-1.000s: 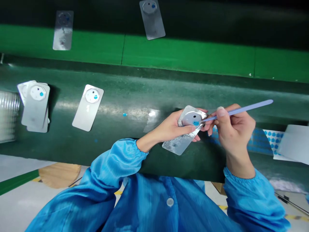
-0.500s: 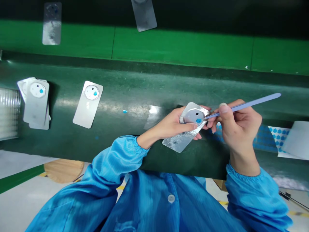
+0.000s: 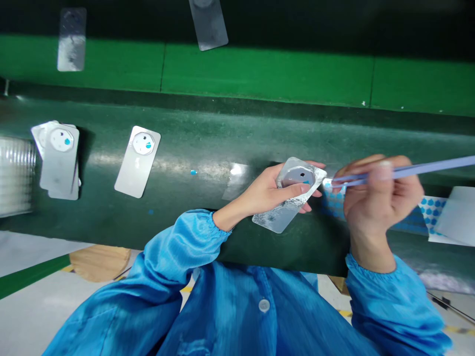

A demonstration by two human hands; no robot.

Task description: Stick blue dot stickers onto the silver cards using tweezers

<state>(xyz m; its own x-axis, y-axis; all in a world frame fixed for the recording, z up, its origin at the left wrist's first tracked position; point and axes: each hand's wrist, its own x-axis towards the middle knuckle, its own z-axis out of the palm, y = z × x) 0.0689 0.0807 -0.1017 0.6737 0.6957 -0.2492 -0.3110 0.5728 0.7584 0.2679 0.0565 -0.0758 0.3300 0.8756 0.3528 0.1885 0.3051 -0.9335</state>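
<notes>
My left hand (image 3: 272, 190) grips a silvery plate (image 3: 287, 200) with a round disc and a small blue dot near its top end, held tilted above the dark green belt (image 3: 222, 143). My right hand (image 3: 374, 198) is closed around pale blue tweezers (image 3: 415, 170), whose tip sits just right of the plate, apart from it. The right hand is slightly blurred. Under it lies a sheet of blue dot stickers (image 3: 426, 210).
A single plate (image 3: 138, 160) and a small stack of plates (image 3: 59, 160) lie on the belt at left. Two more plates (image 3: 70, 39) (image 3: 208, 22) sit beyond the green rail. A ribbed clear tray (image 3: 15, 175) is at the left edge. A white sheet (image 3: 454, 215) lies at right.
My right hand has drawn the tweezers to the right, off the plate's disc. The left hand keeps holding the plate in nearly the same spot.
</notes>
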